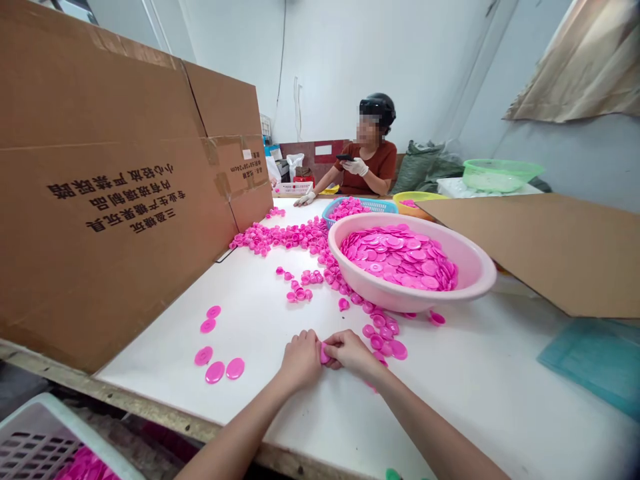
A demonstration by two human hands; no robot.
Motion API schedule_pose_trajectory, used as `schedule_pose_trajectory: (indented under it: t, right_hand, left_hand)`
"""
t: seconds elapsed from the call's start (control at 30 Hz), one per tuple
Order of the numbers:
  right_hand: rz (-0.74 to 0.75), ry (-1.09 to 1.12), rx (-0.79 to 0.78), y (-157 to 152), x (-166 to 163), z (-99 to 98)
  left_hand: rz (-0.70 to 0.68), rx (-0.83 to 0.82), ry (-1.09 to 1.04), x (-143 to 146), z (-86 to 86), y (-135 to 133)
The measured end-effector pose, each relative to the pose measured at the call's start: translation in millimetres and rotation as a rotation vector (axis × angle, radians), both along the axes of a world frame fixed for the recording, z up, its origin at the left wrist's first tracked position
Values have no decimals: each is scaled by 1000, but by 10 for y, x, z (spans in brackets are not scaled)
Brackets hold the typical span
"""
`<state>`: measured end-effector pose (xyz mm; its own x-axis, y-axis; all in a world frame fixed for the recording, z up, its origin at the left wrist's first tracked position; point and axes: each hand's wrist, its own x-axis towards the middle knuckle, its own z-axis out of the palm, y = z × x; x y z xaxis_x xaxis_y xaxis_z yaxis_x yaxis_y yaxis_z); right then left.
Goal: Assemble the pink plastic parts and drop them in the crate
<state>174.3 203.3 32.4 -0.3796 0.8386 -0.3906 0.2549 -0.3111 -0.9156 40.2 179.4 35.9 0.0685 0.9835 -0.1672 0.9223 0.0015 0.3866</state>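
Note:
My left hand (301, 359) and my right hand (350, 352) meet over the white table near its front edge. A small pink plastic piece (325, 353) is pinched between them, largely covered by fingers, so its exact shape is hidden. Left of my hands lie several flat round pink discs (215, 372). To the right and beyond, small pink plastic cups (298, 293) are scattered and heaped. A pale pink basin (480, 270) full of pink discs stands beyond my right hand.
A large cardboard box (115, 200) walls off the left side. A blue basket (385, 205) of pink pieces sits behind the basin. At right are a cardboard flap (560, 253) and a teal sheet (595, 363). Across the table a gloved person (367, 163) holds a phone.

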Motion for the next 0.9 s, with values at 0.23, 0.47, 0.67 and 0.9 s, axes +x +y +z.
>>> schedule_pose_trajectory:
  t: [0.23,0.47,0.67,0.9]
  right_hand:
    - [-47,-20,-17,19,-17,-59]
    - [50,-19,-127,107,32,-153]
    - [21,-14,-73,44,13,-181]
    - [128,-270,542,-53,-44,64]
  left_hand:
    - [189,268,104,172,14,314]
    - [150,296,162,231,-40,256]
    - [70,283,96,276,23,244]
    - [103,191,81,-448,545,-147]
